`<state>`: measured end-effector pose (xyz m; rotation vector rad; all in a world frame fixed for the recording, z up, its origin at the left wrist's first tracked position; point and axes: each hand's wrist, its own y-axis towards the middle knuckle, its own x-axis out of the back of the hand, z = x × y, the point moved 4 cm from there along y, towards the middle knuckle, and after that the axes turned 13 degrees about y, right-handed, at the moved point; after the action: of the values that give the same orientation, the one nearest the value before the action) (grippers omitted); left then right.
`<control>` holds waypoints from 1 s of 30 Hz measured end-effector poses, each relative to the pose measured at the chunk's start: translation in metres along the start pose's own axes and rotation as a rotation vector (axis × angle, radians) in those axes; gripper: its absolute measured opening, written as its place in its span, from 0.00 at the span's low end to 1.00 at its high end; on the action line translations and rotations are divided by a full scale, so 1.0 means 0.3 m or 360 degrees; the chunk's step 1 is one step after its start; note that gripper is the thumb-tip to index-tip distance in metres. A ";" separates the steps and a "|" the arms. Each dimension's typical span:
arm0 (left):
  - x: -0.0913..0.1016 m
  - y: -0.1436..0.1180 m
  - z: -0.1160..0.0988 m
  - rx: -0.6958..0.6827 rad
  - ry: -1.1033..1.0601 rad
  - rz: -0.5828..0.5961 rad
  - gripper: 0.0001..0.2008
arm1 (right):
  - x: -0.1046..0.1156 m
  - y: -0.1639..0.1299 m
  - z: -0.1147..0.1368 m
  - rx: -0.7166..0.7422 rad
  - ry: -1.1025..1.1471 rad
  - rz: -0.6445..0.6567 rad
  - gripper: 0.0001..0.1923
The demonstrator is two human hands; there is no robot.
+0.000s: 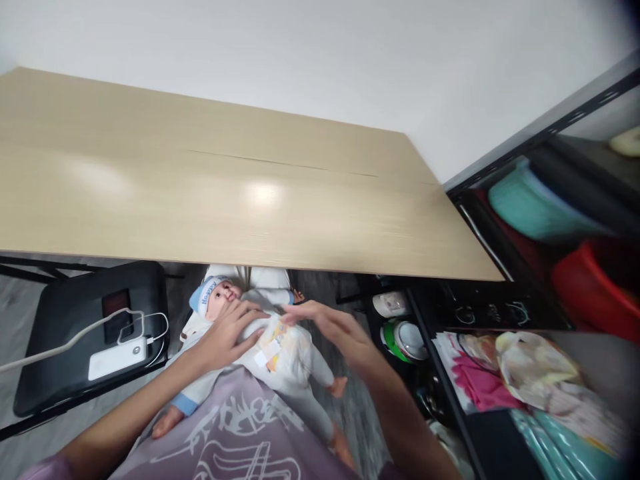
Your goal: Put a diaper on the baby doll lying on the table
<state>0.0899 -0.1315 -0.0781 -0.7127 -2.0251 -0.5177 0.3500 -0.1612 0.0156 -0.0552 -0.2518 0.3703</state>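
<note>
Lying head toward 11 o'clock, legs toward 5, a baby doll (pixel 270 343) rests under both open hands: left hand (pixel 231 330) flat on its chest, right hand (pixel 333 330) hovering just beside at 3 o'clock.

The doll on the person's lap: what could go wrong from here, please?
1. The doll lies on the lap, its legs reaching past the lap's edge. Only the left hand rests on its chest, so it might slide toward the floor.
2. The right hand is at the white garment with its fingers spread, seemingly gripping nothing, so the cloth may slip or bunch.
3. The table edge hangs close above the doll's head, so lifting it could knock it.
</note>
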 end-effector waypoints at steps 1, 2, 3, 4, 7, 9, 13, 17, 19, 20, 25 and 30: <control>0.006 -0.017 -0.005 -0.0016 -0.0005 0.0019 0.18 | -0.029 0.028 -0.062 -0.0015 0.0030 0.0025 0.21; 0.011 -0.031 -0.010 -0.0032 -0.0006 0.0036 0.18 | -0.048 0.053 -0.128 -0.0013 0.0033 -0.0042 0.19; 0.015 -0.040 -0.015 -0.0047 -0.0001 0.0056 0.18 | -0.061 0.072 -0.197 -0.0029 -0.0008 -0.0126 0.20; 0.019 -0.045 -0.021 -0.0062 0.0009 0.0072 0.19 | -0.073 0.085 -0.262 -0.0055 -0.0072 -0.0175 0.21; 0.029 -0.035 -0.042 -0.0106 0.0040 0.0118 0.19 | -0.091 0.100 -0.401 -0.0130 -0.0116 -0.0226 0.17; 0.029 -0.015 -0.061 -0.0137 0.0031 0.0162 0.18 | -0.091 0.106 -0.438 -0.0126 -0.0131 -0.0220 0.12; 0.014 0.039 -0.093 -0.0173 0.0004 0.0200 0.15 | -0.075 0.136 -0.469 -0.0041 -0.0211 -0.0218 0.12; 0.013 0.084 -0.106 -0.0164 -0.0032 0.0176 0.10 | -0.025 0.177 -0.535 -0.0112 -0.0365 -0.0349 0.12; 0.041 0.084 -0.111 -0.0184 -0.0126 0.0212 0.09 | -0.012 0.190 -0.540 -0.0131 -0.0420 -0.0411 0.14; 0.062 0.074 -0.114 -0.0198 -0.0198 0.0270 0.09 | -0.018 0.195 -0.524 -0.0089 -0.0415 -0.0402 0.15; 0.145 -0.045 -0.136 -0.0292 -0.0477 0.0785 0.06 | -0.149 0.171 -0.309 0.0413 -0.0318 0.0210 0.20; 0.127 -0.038 -0.145 -0.0299 -0.0388 0.0680 0.13 | -0.099 0.026 -0.221 0.0205 -0.0448 0.0373 0.23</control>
<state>0.0927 -0.1554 -0.0243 -1.3401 -1.9777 -0.3842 0.3372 -0.1653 -0.0562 0.0958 -0.5010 0.6281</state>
